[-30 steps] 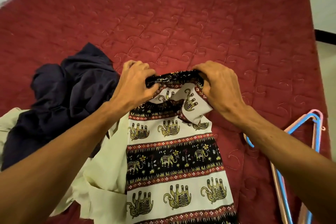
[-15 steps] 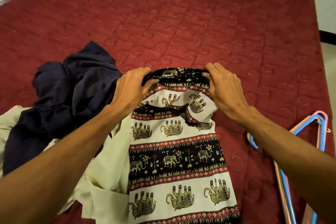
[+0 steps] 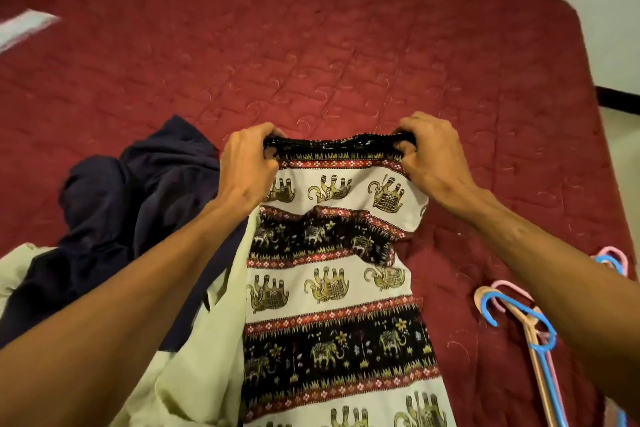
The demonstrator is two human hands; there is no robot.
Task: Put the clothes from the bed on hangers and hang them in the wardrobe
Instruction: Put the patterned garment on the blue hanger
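Note:
An elephant-print garment [image 3: 332,315] in white, black and red bands lies lengthwise on the red bed [image 3: 311,45]. My left hand [image 3: 247,166] grips the left end of its black waistband. My right hand [image 3: 429,156] grips the right end, and the band is stretched flat between them. A dark navy garment [image 3: 114,218] is crumpled to the left. A pale cream garment [image 3: 194,357] lies under both. Plastic hangers [image 3: 533,322] in blue, pink and tan lie on the bed at the right, partly behind my right forearm.
The bed's right edge runs along a pale floor [image 3: 623,156] with a dark skirting strip [image 3: 620,100]. A white object [image 3: 24,28] lies at the far left of the bed. Open red quilt stretches beyond the clothes.
My hands have moved apart, pulling the waistband wide and flat. The garment's top has spread out, and the view has shifted up the bed.

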